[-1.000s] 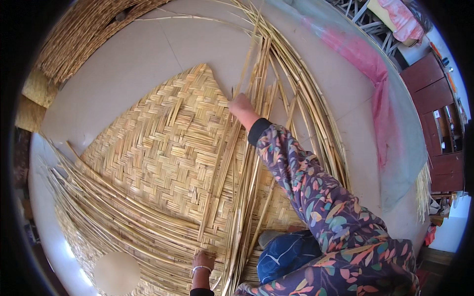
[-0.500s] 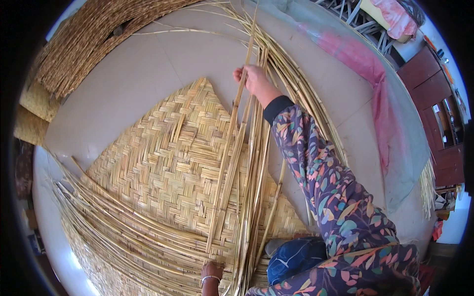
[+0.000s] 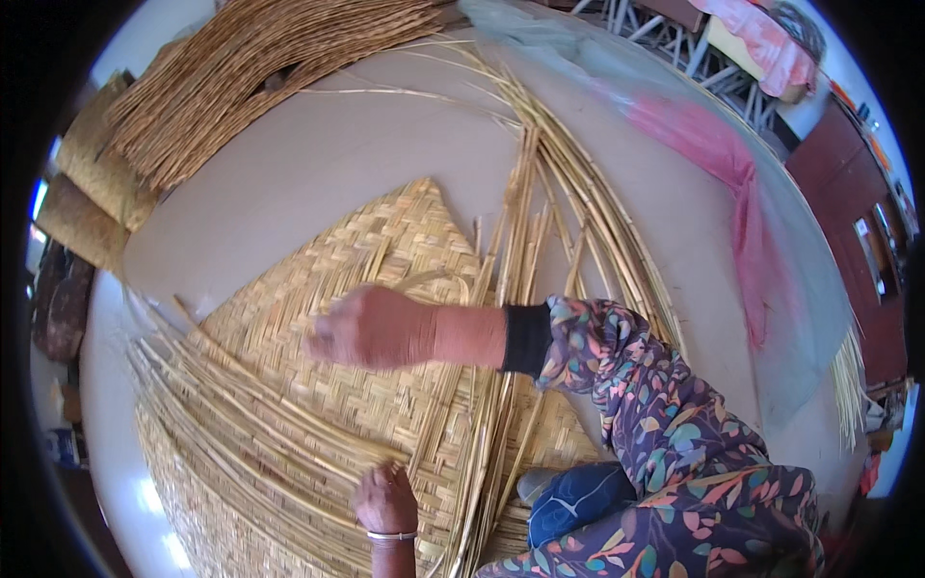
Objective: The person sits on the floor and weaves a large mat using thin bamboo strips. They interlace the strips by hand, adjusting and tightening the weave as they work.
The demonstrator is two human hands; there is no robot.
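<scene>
A half-woven reed mat (image 3: 318, 308) with a herringbone weave lies on the floor, its pointed corner facing away. My right hand (image 3: 371, 328) is over the mat, curled and smeared by motion. From behind it a flat reed strip (image 3: 445, 276) arches in a loop; the fingertips are hidden. My left hand (image 3: 385, 499), with a bangle at the wrist, rests low on the mat, fingers bent down at the inner ends of the left strips (image 3: 279, 433). What lies under those fingers is hidden. Long upright strips (image 3: 496, 414) run past both hands on the right.
Loose reeds (image 3: 602, 222) curve across the floor beyond the mat. A large brown reed bundle (image 3: 260, 77) lies far left, near rolled mats (image 3: 87, 217). At right spreads a pink and green sheet (image 3: 742, 193). My knee (image 3: 578, 501) is by the mat's right edge.
My right hand has come down and left from the far strip ends to over the mat, and a strip now bends there. My left hand has shifted slightly left and farther out.
</scene>
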